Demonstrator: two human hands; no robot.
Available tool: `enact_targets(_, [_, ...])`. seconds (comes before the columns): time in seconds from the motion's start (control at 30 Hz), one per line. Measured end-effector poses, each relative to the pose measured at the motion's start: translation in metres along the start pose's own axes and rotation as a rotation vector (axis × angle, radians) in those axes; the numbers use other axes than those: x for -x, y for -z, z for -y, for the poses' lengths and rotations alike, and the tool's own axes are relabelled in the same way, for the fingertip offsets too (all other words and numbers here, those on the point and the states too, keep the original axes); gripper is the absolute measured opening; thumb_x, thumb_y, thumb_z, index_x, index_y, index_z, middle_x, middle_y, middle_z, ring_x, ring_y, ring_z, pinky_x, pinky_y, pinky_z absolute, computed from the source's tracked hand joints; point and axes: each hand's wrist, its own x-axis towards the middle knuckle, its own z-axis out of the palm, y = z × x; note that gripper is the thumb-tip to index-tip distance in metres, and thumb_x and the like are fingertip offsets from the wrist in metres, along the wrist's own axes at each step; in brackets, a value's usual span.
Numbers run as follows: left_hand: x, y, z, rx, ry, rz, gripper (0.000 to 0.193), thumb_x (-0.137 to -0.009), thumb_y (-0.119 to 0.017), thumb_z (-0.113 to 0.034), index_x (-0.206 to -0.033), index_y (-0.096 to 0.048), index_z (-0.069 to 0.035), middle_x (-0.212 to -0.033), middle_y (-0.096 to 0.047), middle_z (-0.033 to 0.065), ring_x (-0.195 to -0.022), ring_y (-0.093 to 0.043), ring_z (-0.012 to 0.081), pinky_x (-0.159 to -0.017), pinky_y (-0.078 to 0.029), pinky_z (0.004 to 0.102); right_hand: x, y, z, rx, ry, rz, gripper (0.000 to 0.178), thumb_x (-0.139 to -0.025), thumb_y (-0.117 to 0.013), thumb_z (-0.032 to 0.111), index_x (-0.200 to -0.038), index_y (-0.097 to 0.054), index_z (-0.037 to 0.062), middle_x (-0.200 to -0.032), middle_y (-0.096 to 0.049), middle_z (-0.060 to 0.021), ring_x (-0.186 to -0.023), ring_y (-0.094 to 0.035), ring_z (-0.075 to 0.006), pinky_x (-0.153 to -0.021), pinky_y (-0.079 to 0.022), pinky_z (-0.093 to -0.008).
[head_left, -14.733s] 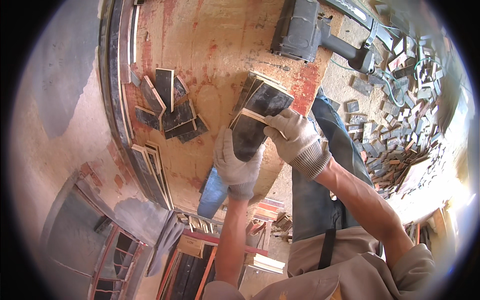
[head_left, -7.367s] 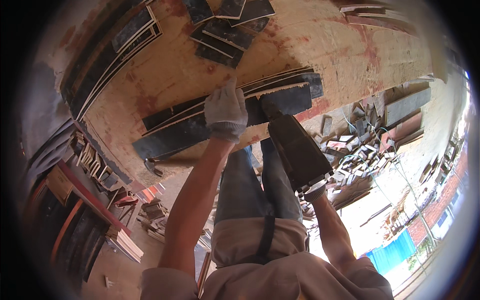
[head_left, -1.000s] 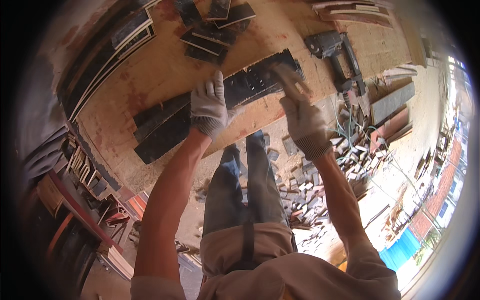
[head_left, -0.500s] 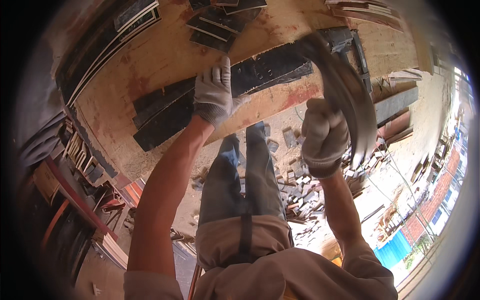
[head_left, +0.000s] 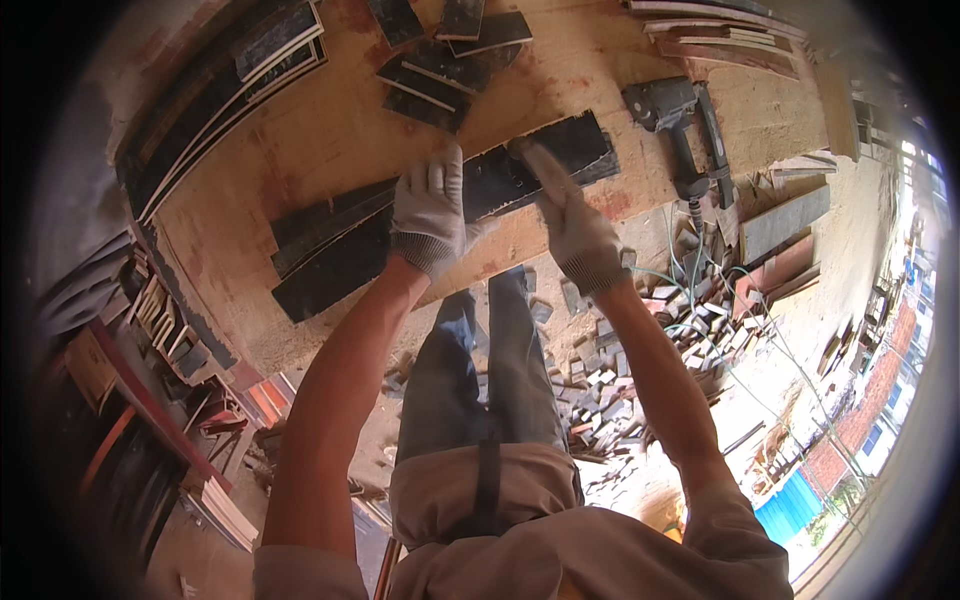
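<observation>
A long black-faced board [head_left: 345,255] lies at a slant on the wooden worktable, with other black strips [head_left: 325,222] beside and beneath it. My left hand [head_left: 428,208], in a pale knit glove, rests flat on the board, its fingers stretched out and the thumb apart. Wrapped round the handle of a hammer [head_left: 548,172] is my gloved right hand [head_left: 582,240]. The hammer's head is down at the board's right part, blurred by motion; whether a nail sits under it I cannot make out.
A dark nail gun [head_left: 672,115] with a hose lies right of the board. Black offcuts [head_left: 425,85] sit beyond my left hand. Stacked strips [head_left: 235,95] line the table's far left, and more strips [head_left: 730,42] the far right. Scrap blocks [head_left: 620,400] litter the floor below.
My right hand has swung the hammer down and left, from raised over the table's right side onto the board. The nail gun is now uncovered. My left hand stays nearly in place.
</observation>
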Motion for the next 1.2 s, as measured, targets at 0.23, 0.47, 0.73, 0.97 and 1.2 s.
enact_targets(0.23, [0.001, 0.006, -0.005, 0.023, 0.047, 0.146, 0.131, -0.078, -0.08, -0.072, -0.164, -0.027, 0.011, -0.139, -0.055, 0.0278, -0.122, -0.057, 0.0429, -0.109, -0.046, 0.0578, 0.01, 0.005, 0.003, -0.045, 0.286, -0.235, 0.019, -0.101, -0.065, 0.021, -0.108, -0.068, 0.0038, -0.086, -0.073, -0.0199, -0.063, -0.071, -0.037, -0.055, -0.058, -0.0506])
enact_targets(0.47, [0.001, 0.0, -0.002, 0.056, 0.025, 0.102, 0.13, -0.078, -0.08, -0.071, -0.163, -0.028, 0.013, -0.137, -0.056, 0.0281, -0.12, -0.058, 0.0428, -0.107, -0.048, 0.058, -0.004, -0.006, -0.015, 0.183, 0.037, -0.072, 0.038, -0.105, -0.066, 0.019, -0.14, -0.061, 0.0032, -0.111, -0.073, -0.0258, -0.075, -0.074, -0.037, -0.061, -0.061, -0.0444])
enact_targets(0.73, [0.005, -0.003, -0.003, 0.018, -0.03, -0.005, 0.13, -0.076, -0.081, -0.071, -0.162, -0.03, 0.012, -0.135, -0.057, 0.0259, -0.115, -0.059, 0.0415, -0.103, -0.05, 0.0574, -0.004, 0.003, -0.007, 0.095, -0.178, 0.078, 0.034, -0.108, -0.063, 0.028, -0.131, -0.067, 0.0036, -0.1, -0.075, -0.0281, -0.08, -0.076, -0.0452, -0.064, -0.06, -0.0519])
enact_targets(0.97, [0.007, -0.007, -0.002, 0.034, -0.001, 0.024, 0.131, -0.074, -0.082, -0.073, -0.163, -0.031, 0.01, -0.129, -0.058, 0.023, -0.112, -0.06, 0.039, -0.101, -0.051, 0.0545, 0.036, -0.014, -0.055, 0.251, -0.128, 0.013, 0.035, -0.109, -0.059, 0.04, -0.118, -0.06, 0.0062, -0.071, -0.069, -0.0223, -0.065, -0.072, -0.0444, -0.052, -0.055, -0.0509])
enact_targets(1.2, [0.006, -0.006, -0.004, 0.006, 0.03, 0.12, 0.132, -0.075, -0.082, -0.07, -0.164, -0.028, 0.01, -0.143, -0.056, 0.0265, -0.123, -0.058, 0.0414, -0.111, -0.046, 0.0564, 0.034, -0.011, -0.059, 0.133, 0.323, -0.159, 0.032, -0.106, -0.067, 0.032, -0.117, -0.064, 0.0021, -0.075, -0.067, -0.0236, -0.066, -0.071, -0.0432, -0.049, -0.055, -0.0478])
